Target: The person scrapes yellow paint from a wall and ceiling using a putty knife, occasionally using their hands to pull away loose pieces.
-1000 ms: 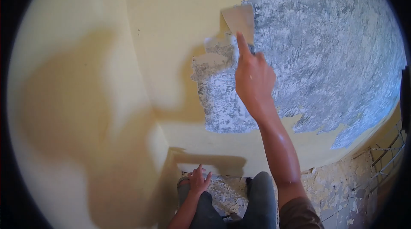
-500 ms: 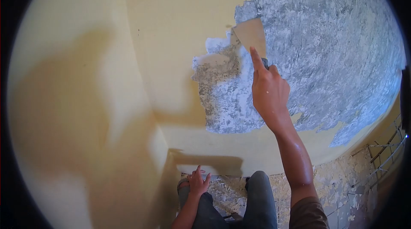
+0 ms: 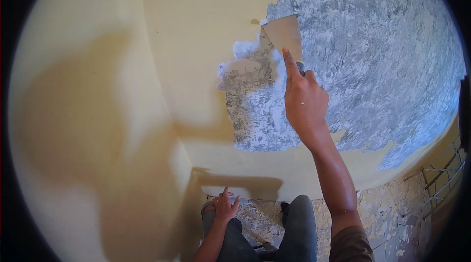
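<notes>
My right hand (image 3: 306,100) grips the dark handle of a putty knife (image 3: 284,34), its index finger stretched along the blade. The blade's wide edge lies against the wall, at the border between yellow paint (image 3: 216,12) and the bare grey-white patch (image 3: 373,61). A small pale flake of paint (image 3: 264,22) sits at the blade's left corner. Low in the view, my left hand (image 3: 225,207) rests over my left knee, fingers spread and holding nothing.
Paint chips litter the tiled floor (image 3: 387,213) below the wall. A metal rack or grid (image 3: 444,178) stands at the far right. At left another yellow wall (image 3: 73,115) meets this one in a corner, with my shadow on it. My bent legs (image 3: 298,227) are below.
The putty knife and my right hand have shifted slightly up and left along the paint edge. A pale flake now shows at the blade's corner. My left hand stays over the knee.
</notes>
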`<state>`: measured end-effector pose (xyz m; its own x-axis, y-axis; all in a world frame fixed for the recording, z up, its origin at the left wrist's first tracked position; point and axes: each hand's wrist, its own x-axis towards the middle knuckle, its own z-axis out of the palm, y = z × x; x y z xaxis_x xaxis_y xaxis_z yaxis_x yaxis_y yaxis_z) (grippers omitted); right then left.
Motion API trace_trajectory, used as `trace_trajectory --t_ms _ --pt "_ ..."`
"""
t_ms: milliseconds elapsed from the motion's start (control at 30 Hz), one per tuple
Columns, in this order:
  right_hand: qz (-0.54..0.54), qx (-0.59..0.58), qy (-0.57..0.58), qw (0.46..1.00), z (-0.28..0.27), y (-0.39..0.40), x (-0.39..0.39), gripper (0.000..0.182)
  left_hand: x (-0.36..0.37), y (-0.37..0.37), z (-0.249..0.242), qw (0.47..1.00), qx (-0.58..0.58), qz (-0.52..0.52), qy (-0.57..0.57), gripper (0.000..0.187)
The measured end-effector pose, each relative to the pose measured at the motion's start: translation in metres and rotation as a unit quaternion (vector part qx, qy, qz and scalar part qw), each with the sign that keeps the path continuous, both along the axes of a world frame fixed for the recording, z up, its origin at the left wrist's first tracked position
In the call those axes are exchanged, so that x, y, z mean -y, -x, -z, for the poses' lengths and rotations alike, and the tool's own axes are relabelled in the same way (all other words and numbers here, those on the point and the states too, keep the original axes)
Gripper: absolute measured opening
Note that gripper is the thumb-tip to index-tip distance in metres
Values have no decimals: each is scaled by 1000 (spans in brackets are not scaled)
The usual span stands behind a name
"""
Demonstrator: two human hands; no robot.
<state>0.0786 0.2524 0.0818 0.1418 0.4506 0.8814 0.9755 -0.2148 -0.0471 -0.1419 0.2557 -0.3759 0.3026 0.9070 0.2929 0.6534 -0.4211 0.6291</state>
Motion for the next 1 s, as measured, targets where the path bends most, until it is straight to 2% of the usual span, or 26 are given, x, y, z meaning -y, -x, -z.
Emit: trace_trajectory --t_ms 167,367,467,567,633,867,1000 --pt "-1 -16 -1 1000 3 5 10 59 0 0 2 1000 -5 -4 -2 76" --pt "-22 -31 -29 999 -37 22 -17 65 -4 2 -3 999 -40 12 -4 77" --pt "-12 -27 -24 999 -24 19 -5 65 -3 3 4 1000 -21 4 1 78" --pt "7 -25 -7 1000 14 9 8 64 -7 0 14 1000 -1 -5 -15 78" --pt "8 -27 5 1000 24 8 10 63 -5 1 7 1000 -21 11 4 78" --pt "-1 -23 -2 1000 0 16 -2 63 -5 -4 -4 999 -31 6 10 78" --pt "-9 -9 -29 999 19 11 3 61 -4 -5 -1 1000 -9 -4 12 78"
